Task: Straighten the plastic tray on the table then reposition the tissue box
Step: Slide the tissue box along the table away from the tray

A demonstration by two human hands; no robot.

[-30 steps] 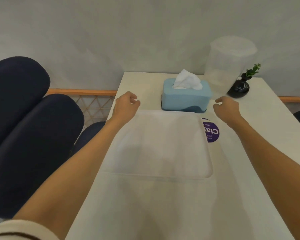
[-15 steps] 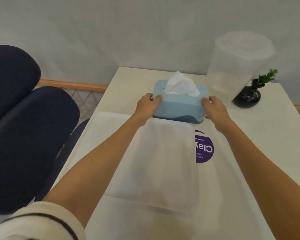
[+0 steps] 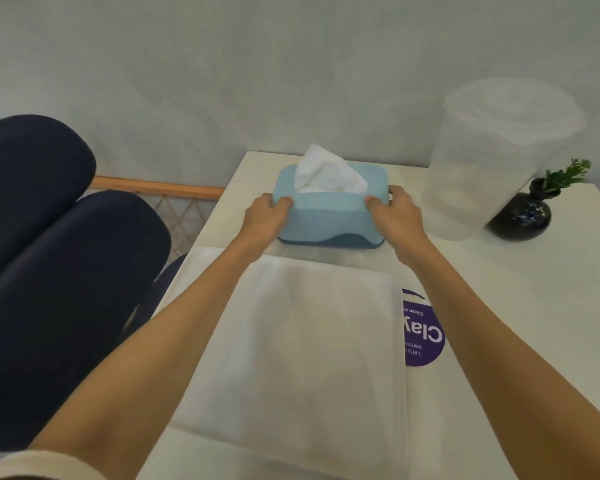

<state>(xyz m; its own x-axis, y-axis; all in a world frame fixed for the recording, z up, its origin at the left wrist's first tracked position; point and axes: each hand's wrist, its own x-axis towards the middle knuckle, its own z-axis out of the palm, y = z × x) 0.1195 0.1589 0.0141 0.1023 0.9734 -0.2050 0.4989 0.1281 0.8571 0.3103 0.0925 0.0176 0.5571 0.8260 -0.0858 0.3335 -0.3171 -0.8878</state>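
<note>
Head view of the white bench (image 3: pixel 499 271). The light-blue tissue box (image 3: pixel 329 213), with a darker blue base and a white tissue (image 3: pixel 326 169) standing out of its top slot, sat at the far middle of the bench, close to the grey wall (image 3: pixel 291 64). The left hand (image 3: pixel 264 218) clasped the left end of the tissue box, its thumb lying on the front top edge; the right hand (image 3: pixel 397 211) clasped the right end in the same way, so that the fingers (image 3: pixel 374 201) of both hands were wrapped onto the box rather than released. Whether the box rested on the bench or was raised just above it could not be told.

The translucent plastic tray (image 3: pixel 302 341) lay flat on the near side of the tissue box, between the two forearms, its edges roughly parallel to the bench edges; a narrow strip of bare bench separated it from the box. To the near right of the tissue box, a round purple sticker (image 3: pixel 425 336) with white lettering showed partly from beneath the tray's right edge. To the right of the tissue box stood a tall frosted plastic container (image 3: pixel 492 161), upright and lidded, and just beyond it a small dark round vase (image 3: pixel 523 216) holding a green sprig (image 3: pixel 567 174). To the left of the tissue box, off the bench, were dark blue padded chair backs (image 3: pixel 49 254) and a wooden rail (image 3: pixel 156 187).
</note>
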